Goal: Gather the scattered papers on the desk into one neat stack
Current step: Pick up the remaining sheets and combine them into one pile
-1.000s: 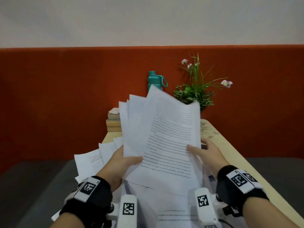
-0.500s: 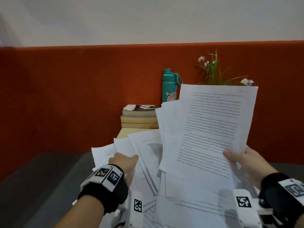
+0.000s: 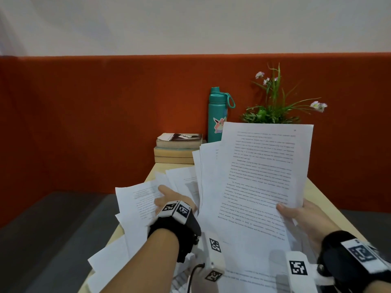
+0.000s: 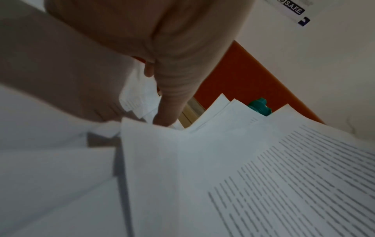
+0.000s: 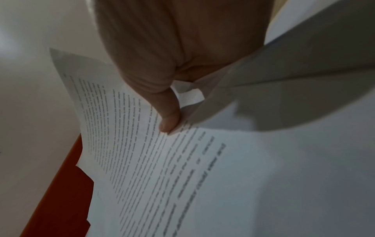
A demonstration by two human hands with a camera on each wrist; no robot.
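A: On the pale wooden bench (image 3: 321, 194), where are the papers now?

B: The right hand (image 3: 304, 216) holds a fanned bundle of white printed sheets (image 3: 256, 187) upright, with the thumb (image 5: 168, 115) pressed on the front page. The loose white sheets (image 3: 135, 199) lie spread from about 9 o'clock to 6 o'clock of that bundle, some over the bench edge.

A: And the left hand (image 3: 169, 199)?

B: It reaches to the loose sheets at 9 o'clock, well apart from the right hand. In the left wrist view one finger (image 4: 172, 102) points down onto the paper. I cannot tell if it already grips a page.

A: How to do this step well?

B: I think the left hand should slide the flat sheets together first, then lift them as one group, not page by page. The right hand should keep firm pressure, because the fanned bundle can slip. After that, tap the long edge on the bench to square all.

A: Anything in the way?

B: The teal metal bottle (image 3: 218, 115), the stacked old books (image 3: 177, 149) and the green plant with small pink flowers (image 3: 273, 104) stand at 12 o'clock, apart from the papers.
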